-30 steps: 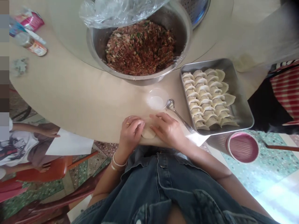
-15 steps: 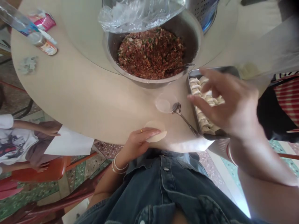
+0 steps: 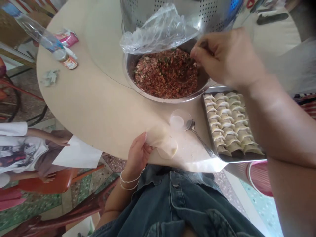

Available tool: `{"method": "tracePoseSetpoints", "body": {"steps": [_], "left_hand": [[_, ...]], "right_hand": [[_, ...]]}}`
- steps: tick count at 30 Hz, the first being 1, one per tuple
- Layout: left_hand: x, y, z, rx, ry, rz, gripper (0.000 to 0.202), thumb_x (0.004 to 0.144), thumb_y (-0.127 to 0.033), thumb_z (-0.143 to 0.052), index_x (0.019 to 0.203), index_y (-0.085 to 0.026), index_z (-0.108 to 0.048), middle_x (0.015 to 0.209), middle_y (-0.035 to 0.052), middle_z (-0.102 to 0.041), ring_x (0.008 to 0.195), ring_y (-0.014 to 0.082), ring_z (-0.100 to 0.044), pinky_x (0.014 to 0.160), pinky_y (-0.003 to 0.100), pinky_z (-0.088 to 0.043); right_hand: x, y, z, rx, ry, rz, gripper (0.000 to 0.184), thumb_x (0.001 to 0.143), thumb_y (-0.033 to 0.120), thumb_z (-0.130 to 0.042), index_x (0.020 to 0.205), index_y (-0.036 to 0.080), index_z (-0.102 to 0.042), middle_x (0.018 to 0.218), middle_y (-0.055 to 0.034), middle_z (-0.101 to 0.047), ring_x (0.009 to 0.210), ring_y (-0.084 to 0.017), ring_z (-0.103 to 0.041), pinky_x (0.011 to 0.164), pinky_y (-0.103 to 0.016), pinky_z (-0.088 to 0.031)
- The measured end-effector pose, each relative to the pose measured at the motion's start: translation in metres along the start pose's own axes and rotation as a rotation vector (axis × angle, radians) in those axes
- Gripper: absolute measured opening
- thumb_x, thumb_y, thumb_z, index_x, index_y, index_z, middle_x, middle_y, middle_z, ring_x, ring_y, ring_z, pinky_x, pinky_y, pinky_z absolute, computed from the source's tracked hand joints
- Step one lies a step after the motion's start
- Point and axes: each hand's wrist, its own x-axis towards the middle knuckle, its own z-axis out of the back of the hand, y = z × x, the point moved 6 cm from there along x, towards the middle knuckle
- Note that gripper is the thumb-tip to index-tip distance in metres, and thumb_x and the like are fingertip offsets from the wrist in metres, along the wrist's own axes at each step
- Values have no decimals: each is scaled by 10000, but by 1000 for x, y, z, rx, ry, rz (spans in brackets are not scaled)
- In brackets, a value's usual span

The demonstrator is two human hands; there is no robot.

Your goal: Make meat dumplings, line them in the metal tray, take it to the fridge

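My left hand is closed at the table's near edge, pinching a thin, pale dumpling wrapper. The wrapper is blurred, and a second one may lie under it. Over the right side of a steel bowl, my right hand is closed round the dark handle end of a spoon. Its lower part goes down into the red minced meat filling with green bits. Clear plastic wrap covers the bowl's far side. A tray with rows of folded dumplings stands below my right forearm.
Near the wrapper are a small clear dish and a metal spoon. Behind the bowl rises a perforated steel pot. A plastic bottle, a jar and a pink packet lie left. A seated person is at far left.
My right hand has moved from above the dumpling tray up to the bowl and closed on the spoon there. My left hand has lifted the wrapper's edge. The view has shifted.
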Motion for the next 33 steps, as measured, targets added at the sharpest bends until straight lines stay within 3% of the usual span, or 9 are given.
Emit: {"method": "tracePoseSetpoints", "body": {"steps": [4, 8, 16, 21, 25, 33], "left_hand": [[-1, 0, -2, -58, -34, 36, 245, 730, -342, -774, 834, -126, -727, 763, 34, -754, 641, 122, -685, 551, 190, -558], [-2, -2, -6, -87, -2, 28, 224, 697, -322, -797, 819, -143, -738, 788, 30, -769, 659, 135, -701, 549, 197, -569], [-4, -13, -18, -34, 87, -18, 159, 764, -324, -724, 800, -169, -737, 834, 47, -770, 784, 166, -722, 657, 234, -597], [-6, -19, -19, -22, 71, -58, 186, 760, -340, -716, 822, -167, -741, 838, 58, -766, 767, 174, -714, 653, 252, -595], [-6, -19, -18, -46, 67, -52, 210, 734, -346, -749, 840, -165, -750, 849, 47, -772, 758, 168, -717, 628, 243, -598], [-6, -21, -22, -5, 100, -81, 204, 781, -350, -692, 871, -173, -739, 899, 68, -772, 869, 224, -732, 738, 330, -629]], "right_hand": [[17, 8, -15, 113, 47, 136, 224, 971, 286, -455, 970, 199, -661, 834, -4, -625, 753, -98, -503, 745, -245, -361], [22, 9, -32, 139, 97, 130, 190, 962, 257, -490, 896, 210, -662, 753, 27, -612, 697, -86, -485, 713, -229, -360], [11, 11, -25, 326, 156, -11, 188, 931, 237, -555, 780, 206, -663, 675, 51, -657, 631, -67, -559, 631, -201, -408], [6, -2, -22, 534, 91, -101, 166, 906, 212, -586, 781, 181, -690, 603, 55, -636, 525, -45, -502, 565, -192, -388], [0, -11, -20, 638, 60, -98, 175, 912, 205, -576, 801, 145, -698, 611, 24, -643, 515, -49, -520, 518, -191, -406], [-10, -16, -17, 886, 91, -107, 178, 908, 182, -599, 770, 148, -705, 574, 30, -638, 492, -45, -514, 493, -191, -409]]}}
